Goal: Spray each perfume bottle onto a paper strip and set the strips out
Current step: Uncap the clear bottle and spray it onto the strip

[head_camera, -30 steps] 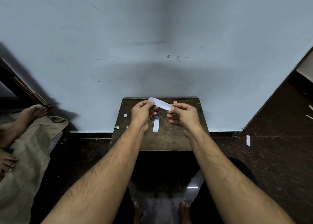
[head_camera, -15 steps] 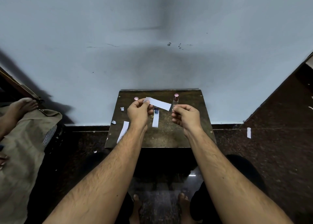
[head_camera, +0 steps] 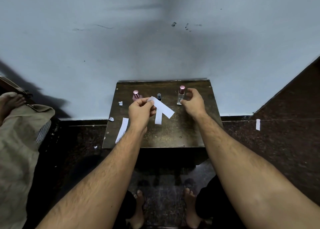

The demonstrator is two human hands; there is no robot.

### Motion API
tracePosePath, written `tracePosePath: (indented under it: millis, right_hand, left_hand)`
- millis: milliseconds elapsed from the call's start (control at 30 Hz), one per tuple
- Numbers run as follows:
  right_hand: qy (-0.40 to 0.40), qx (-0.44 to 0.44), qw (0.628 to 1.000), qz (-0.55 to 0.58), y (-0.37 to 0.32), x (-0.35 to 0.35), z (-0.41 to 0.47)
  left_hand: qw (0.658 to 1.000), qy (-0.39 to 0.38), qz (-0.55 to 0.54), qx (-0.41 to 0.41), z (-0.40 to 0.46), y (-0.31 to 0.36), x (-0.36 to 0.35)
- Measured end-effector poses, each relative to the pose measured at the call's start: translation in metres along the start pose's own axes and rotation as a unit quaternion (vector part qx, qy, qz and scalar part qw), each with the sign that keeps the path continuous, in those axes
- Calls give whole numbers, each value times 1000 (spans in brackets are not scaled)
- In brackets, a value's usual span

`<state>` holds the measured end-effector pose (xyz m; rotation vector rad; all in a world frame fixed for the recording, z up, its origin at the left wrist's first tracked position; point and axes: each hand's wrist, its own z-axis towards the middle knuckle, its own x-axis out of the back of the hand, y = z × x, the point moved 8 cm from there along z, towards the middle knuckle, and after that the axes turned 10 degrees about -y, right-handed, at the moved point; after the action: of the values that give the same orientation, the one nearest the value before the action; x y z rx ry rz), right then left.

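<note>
Three perfume bottles stand near the back of a small dark wooden table (head_camera: 173,137): a pink one with a pink cap (head_camera: 136,95) at the left, a small dark-capped one (head_camera: 159,97) in the middle, and a clear one with a pink cap (head_camera: 181,95) at the right. My left hand (head_camera: 141,110) pinches one end of a white paper strip (head_camera: 163,108) held above the table. My right hand (head_camera: 193,102) is open, its fingers curled close beside the clear bottle. Another strip (head_camera: 158,118) lies flat below the middle bottle, and a third strip (head_camera: 122,130) lies by the table's left edge.
A pale blue wall rises directly behind the table. Paper scraps (head_camera: 120,103) lie on the table's left side, and a strip (head_camera: 257,124) lies on the dark floor to the right. Another person's foot (head_camera: 10,102) and beige cloth (head_camera: 19,142) are at the left. My feet are below the table.
My right hand has let go of the held strip and moved right and back to the clear bottle. My left hand keeps the strip. The camera tilted down, bringing all the bottles into view.
</note>
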<state>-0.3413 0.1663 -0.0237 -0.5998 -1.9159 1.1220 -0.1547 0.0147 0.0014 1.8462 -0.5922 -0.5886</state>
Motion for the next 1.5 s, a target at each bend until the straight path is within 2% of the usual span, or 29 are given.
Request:
tracePosePath:
  millis: [100, 367, 467, 633, 733, 867, 1033, 1133, 1233, 1500]
  right_hand:
    - [-13, 8, 1000, 3, 8, -11, 15]
    - [27, 40, 999, -9, 9, -8, 9]
    - [9, 68, 998, 3, 3, -8, -3]
    - [-59, 106, 989, 82, -17, -8, -28]
    - [-83, 132, 981, 113, -29, -4, -44]
    - [-105, 140, 980, 90, -29, -3, -59]
    - [-128, 136, 981, 54, -28, -4, -75]
    - [-131, 132, 982, 40, -27, -3, -80]
    - [-140, 131, 981, 11, -30, -2, -85]
    - [-102, 151, 982, -52, -31, 6, -90]
  left_hand:
    - [1000, -12, 27, 7, 4, -5, 0]
    - [997, -45, 62, -5, 5, -4, -7]
    - [990, -52, 128, -35, 4, 1, -11]
    - [961, -41, 257, -95, -6, 17, -19]
    - [950, -34, 290, -110, -9, 27, -19]
    - [937, -43, 328, -110, -11, 33, -20]
    - [874, -75, 455, -154, -23, 49, -37]
    - [860, -93, 476, -162, -26, 53, -42]
    - [864, -100, 467, -160, -24, 54, -43]
    - [914, -83, 375, -130, -20, 55, -38]
